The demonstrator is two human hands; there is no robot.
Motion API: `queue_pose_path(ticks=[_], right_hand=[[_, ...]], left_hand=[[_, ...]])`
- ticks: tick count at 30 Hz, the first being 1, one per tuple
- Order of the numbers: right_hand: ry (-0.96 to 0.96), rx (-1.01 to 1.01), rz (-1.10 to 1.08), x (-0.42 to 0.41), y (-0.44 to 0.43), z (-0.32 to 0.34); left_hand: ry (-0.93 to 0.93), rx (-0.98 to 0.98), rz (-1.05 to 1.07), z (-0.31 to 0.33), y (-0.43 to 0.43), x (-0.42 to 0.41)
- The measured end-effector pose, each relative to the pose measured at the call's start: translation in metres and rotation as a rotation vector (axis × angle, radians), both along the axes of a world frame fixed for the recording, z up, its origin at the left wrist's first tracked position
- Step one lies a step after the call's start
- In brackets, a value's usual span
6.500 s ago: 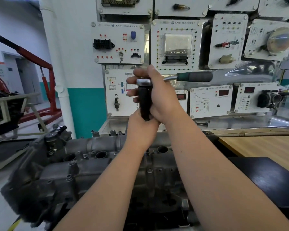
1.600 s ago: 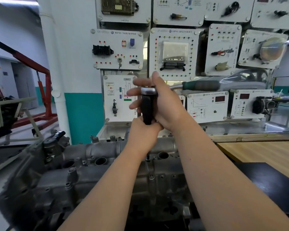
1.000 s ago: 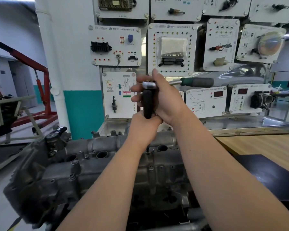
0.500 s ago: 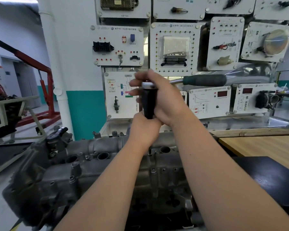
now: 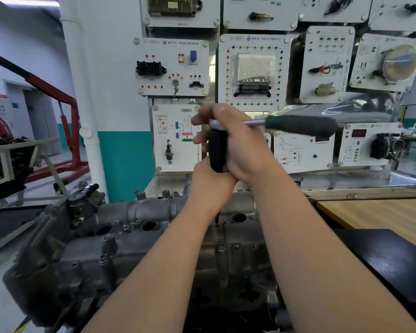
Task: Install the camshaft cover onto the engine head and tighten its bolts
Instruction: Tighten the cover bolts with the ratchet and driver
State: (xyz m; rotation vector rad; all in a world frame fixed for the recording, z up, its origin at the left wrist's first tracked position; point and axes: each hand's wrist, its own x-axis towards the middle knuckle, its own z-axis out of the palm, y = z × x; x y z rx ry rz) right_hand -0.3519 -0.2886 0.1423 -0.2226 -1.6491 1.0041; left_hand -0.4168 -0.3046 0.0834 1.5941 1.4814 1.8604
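Observation:
The grey camshaft cover (image 5: pixel 135 239) lies on the engine head in front of me. A ratchet wrench stands over it: its black upright extension (image 5: pixel 217 150) runs down toward a bolt near the cover's middle, and its dark green handle (image 5: pixel 300 125) points right. My right hand (image 5: pixel 240 145) wraps round the ratchet head and the top of the extension. My left hand (image 5: pixel 209 186) grips the extension lower down, hiding the socket and the bolt.
Behind the engine stands a wall of white training panels (image 5: pixel 252 70) with electrical parts. A wooden bench top (image 5: pixel 382 217) and a black mat (image 5: pixel 394 263) lie to the right. A red engine hoist (image 5: pixel 65 131) stands at the left.
The ratchet handle has swung slightly, its green grip now a little farther right and lower. Both hands keep the same grip on the tool; the view shifted a little.

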Motion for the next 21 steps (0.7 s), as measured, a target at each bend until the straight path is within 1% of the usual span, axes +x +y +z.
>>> queue_pose_path(ticks=[1, 2, 3, 4, 6, 7, 9, 11, 13, 17, 19, 21], right_hand=[[0.009, -0.118, 0.144, 0.005, 0.001, 0.002], [0.072, -0.216, 0.221, 0.01, 0.003, 0.005], [0.076, -0.217, 0.172, 0.011, 0.005, 0.004], [0.054, -0.152, 0.044, 0.009, 0.007, 0.003], [-0.037, 0.087, -0.333, 0.004, 0.006, 0.0], [-0.07, 0.158, -0.432, -0.001, 0.004, -0.001], [-0.081, 0.161, -0.417, -0.008, 0.0, 0.0], [-0.099, 0.169, -0.342, -0.013, -0.003, 0.0], [-0.092, 0.161, -0.266, -0.014, -0.004, -0.001], [-0.009, 0.029, -0.088, -0.007, 0.002, -0.002], [0.016, -0.02, -0.087, -0.002, 0.006, 0.0], [0.005, -0.003, -0.16, 0.001, 0.009, 0.003]], left_hand=[[-0.01, -0.008, -0.038, -0.002, 0.003, -0.002], [-0.009, -0.018, -0.042, -0.001, 0.002, -0.001], [0.012, -0.003, -0.025, -0.003, 0.003, 0.001], [0.042, 0.019, 0.02, -0.005, 0.005, 0.003], [0.052, 0.105, 0.151, -0.008, 0.004, 0.007], [0.033, 0.148, 0.196, -0.008, 0.002, 0.007], [0.007, 0.223, 0.252, -0.011, 0.001, 0.005], [0.012, 0.26, 0.3, -0.013, -0.001, 0.004], [0.019, 0.261, 0.272, -0.014, -0.002, 0.002], [0.048, 0.132, 0.148, -0.012, 0.003, -0.001], [0.059, 0.034, 0.114, -0.013, 0.006, -0.002], [-0.002, -0.017, 0.033, -0.014, 0.007, -0.002]])
